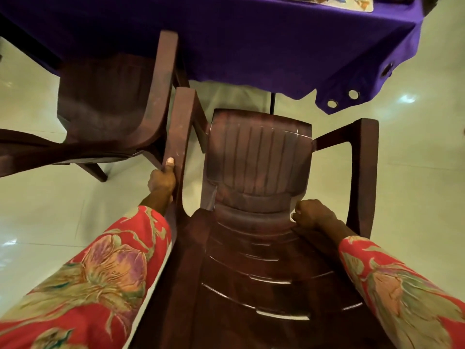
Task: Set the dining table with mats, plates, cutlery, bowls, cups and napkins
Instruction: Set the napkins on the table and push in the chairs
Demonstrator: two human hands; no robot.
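L hand gripping chair armrest, thumb on top; R hand fingers curled on backrest edge. Bench ahead, mat at far edge. Push straight, w/ even pressure, clear of 2nd chair.

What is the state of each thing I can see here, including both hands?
left hand: grips the near chair's left armrest
right hand: grips the edge of its backrest
near chair: pulled out from the table
second chair: seat partly under the table
purple tablecloth: hangs over the table edge
place mat: lies on the table
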